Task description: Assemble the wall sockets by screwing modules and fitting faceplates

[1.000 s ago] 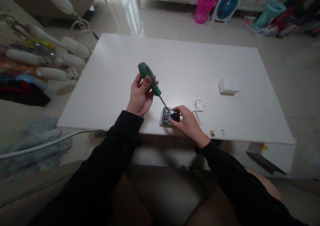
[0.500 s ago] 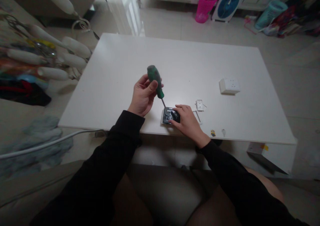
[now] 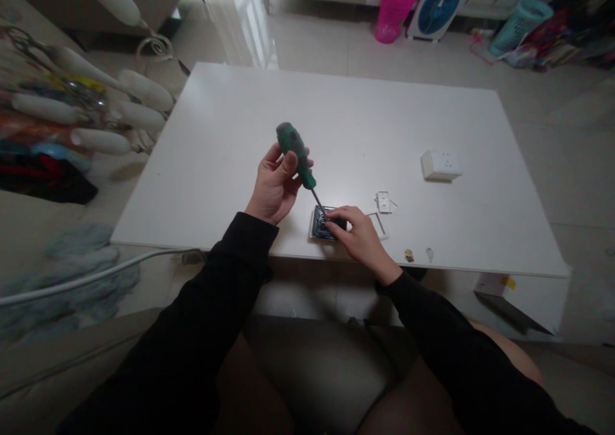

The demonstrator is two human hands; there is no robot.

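Observation:
My left hand (image 3: 277,188) is wrapped round the green handle of a screwdriver (image 3: 296,156), which slants down to the right. The shaft's tip reaches a small square electrical-looking unit (image 3: 318,229) with a black face and pale rim, lying by the table's front edge. Over the unit's right part, my right hand (image 3: 354,231) has its thumb and index finger pinched together at the screwdriver's tip. Whatever sits between those fingertips is too small to make out. Just beyond the right hand lie a thin white frame (image 3: 380,231) and a small white plastic part (image 3: 383,202).
On the white table (image 3: 269,108), a white socket box (image 3: 441,165) stands at the right. A small yellow figure piece (image 3: 409,255) and a little pale object (image 3: 429,254) lie near the front edge. White-wrapped metal scrollwork (image 3: 144,89) borders the left side.
My right hand's fingers have moved from the unit's surface to a pinch at the screwdriver's tip. The screwdriver has tilted further left at the handle, its tip shifting slightly right.

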